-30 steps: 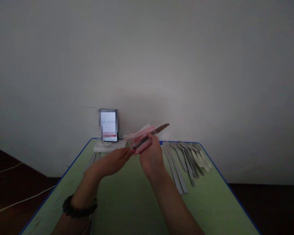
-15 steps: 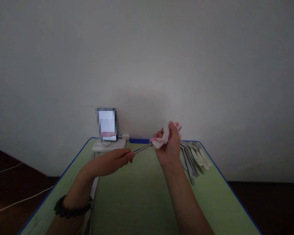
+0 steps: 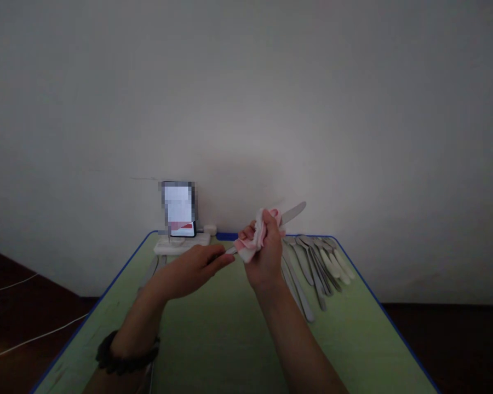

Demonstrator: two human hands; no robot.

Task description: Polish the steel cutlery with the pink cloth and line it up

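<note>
A table knife (image 3: 294, 213) is held up over the table, its blade tip pointing to the upper right. My left hand (image 3: 193, 268) grips the knife's handle end, fingers closed round it. Wrapped about the middle of the knife is a pink and white cloth (image 3: 254, 241), which my right hand (image 3: 267, 254) squeezes with closed fingers. The cloth hides part of the blade and handle. To the right of my right hand, several metal spoons and other cutlery (image 3: 312, 262) lie in a row, some with white handles (image 3: 337, 262).
A phone (image 3: 179, 208) with a blurred screen stands on a white stand (image 3: 181, 244) at the back left. Under my left arm lie more metal utensils (image 3: 151, 268). The green table (image 3: 222, 334) has a blue edge and meets a grey wall. White cables run along the floor at left.
My right hand and the cloth have slid left and down along the knife towards my left hand. More of the blade now shows beyond the cloth.
</note>
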